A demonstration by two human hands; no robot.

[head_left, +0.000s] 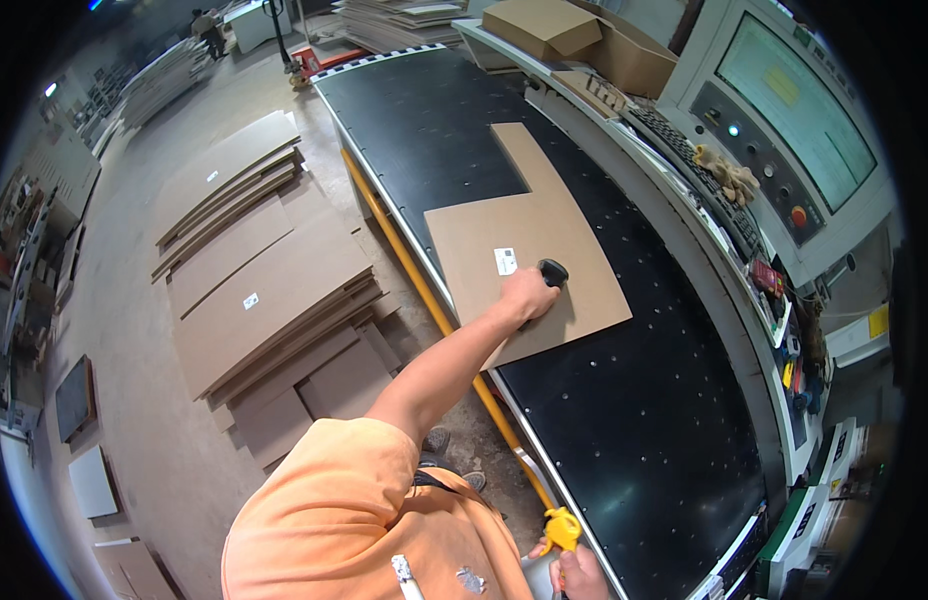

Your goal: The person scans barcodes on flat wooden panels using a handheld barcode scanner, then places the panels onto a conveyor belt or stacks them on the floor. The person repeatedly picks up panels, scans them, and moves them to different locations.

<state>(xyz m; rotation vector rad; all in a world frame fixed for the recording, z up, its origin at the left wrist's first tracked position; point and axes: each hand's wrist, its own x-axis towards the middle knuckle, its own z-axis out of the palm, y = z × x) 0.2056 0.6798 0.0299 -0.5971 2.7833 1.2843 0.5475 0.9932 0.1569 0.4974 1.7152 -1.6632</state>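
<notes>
our left hand [527, 293] clutching a black handheld scanner [553, 272], brown L-shaped board [544, 222] beneath it, our right hand [583, 574] clasping a yellow tool [562, 529]

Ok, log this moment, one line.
left hand: holds black handheld scanner over L-shaped brown board | right hand: holds yellow handheld tool | board: on black worktable
</notes>
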